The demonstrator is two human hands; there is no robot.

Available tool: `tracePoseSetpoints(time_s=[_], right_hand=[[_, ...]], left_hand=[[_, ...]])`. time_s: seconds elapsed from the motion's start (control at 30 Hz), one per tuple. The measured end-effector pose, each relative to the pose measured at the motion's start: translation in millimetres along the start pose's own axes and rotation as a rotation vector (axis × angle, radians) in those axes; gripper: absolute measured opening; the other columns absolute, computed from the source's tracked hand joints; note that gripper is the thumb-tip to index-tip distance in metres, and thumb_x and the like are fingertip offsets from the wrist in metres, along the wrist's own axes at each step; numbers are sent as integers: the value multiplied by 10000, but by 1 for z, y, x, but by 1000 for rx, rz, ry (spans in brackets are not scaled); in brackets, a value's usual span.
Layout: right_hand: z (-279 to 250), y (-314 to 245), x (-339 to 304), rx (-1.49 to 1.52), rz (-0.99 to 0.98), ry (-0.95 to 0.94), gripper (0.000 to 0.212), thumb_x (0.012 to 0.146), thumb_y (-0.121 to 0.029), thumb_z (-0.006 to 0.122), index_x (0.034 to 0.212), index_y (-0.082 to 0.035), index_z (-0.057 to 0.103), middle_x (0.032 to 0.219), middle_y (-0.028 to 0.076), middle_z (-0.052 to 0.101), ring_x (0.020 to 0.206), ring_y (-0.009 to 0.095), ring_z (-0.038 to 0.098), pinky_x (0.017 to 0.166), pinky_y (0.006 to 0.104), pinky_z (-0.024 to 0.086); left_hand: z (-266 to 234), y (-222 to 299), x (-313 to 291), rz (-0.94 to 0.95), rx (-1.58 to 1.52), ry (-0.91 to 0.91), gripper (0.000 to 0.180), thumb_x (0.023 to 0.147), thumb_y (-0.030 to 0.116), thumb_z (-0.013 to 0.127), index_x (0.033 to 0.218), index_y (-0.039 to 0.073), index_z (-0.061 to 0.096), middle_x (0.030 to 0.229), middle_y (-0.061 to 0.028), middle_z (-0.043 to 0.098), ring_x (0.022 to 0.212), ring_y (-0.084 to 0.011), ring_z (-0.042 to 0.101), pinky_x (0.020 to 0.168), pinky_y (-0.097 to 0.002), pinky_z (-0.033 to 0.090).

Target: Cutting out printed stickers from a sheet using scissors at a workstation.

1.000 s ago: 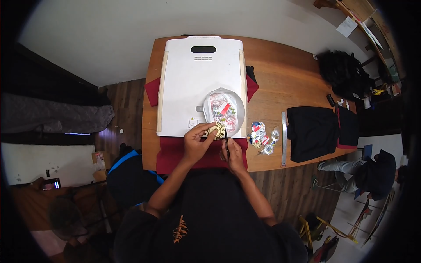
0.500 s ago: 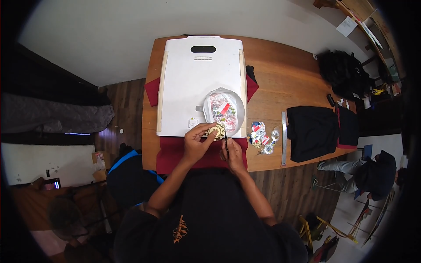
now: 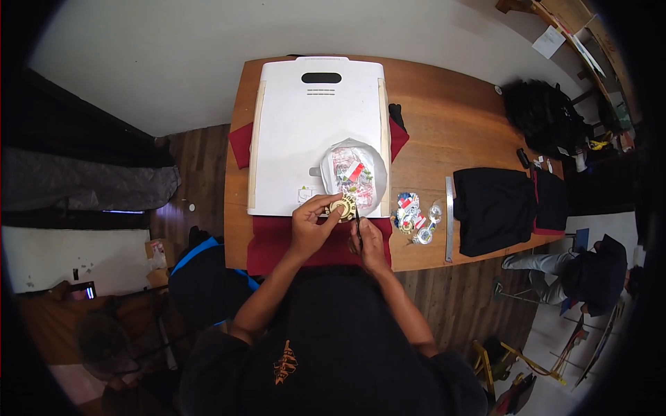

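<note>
My left hand (image 3: 313, 220) pinches a round black-and-cream embroidered patch (image 3: 342, 208) between thumb and fingers, above the front edge of a white board (image 3: 291, 139). My right hand (image 3: 370, 244) is closed around a pair of dark scissors (image 3: 358, 227), whose slim blades point up at the patch's right edge. Their handles are mostly hidden by my fingers. Just beyond the patch, a white bag-lined bowl (image 3: 382, 182) on the board holds scraps of red, white and green. To the right on the table lies a small pile of colourful patches (image 3: 409, 213).
A metal ruler (image 3: 449, 220) and folded black cloth (image 3: 491, 208) lie on the wooden table (image 3: 430, 104) to the right. Dark red fabric (image 3: 291, 246) shows from under the board. A black bag (image 3: 544, 118) stands at the far right. Another person (image 3: 590, 277) is beyond the table's right end.
The fingers of my right hand have shifted slightly around the scissors at the patch's edge. My left hand keeps its place on the patch.
</note>
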State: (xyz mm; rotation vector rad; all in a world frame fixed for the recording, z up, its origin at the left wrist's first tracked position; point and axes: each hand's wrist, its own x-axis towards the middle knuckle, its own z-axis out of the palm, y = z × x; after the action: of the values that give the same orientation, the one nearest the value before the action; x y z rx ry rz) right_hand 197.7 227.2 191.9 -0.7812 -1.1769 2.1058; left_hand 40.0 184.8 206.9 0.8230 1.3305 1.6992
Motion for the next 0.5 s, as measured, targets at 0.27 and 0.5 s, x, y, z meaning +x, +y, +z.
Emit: tracePoseSetpoints(time_s=[0.27,0.5], right_hand=[[0,3,-1,61,54,38,384,1097,-384,347,909,-81,489,529,-51,313,435,64,273,453,244,267],[0,1,-1,36,37,10,391,1096,-391,346,909,-79,489,536,-48,319,441,66,275,457,244,268]], left_hand=[[1,1,2,5,-15,25,263,901,-72,673,1163,-84,665,1135,-132,662,1033,-163,659,895,-254,549],[0,-2,1,18,5,22,270,902,-69,675,1171,-87,658,1131,-126,664,1030,-159,662,889,-251,552]])
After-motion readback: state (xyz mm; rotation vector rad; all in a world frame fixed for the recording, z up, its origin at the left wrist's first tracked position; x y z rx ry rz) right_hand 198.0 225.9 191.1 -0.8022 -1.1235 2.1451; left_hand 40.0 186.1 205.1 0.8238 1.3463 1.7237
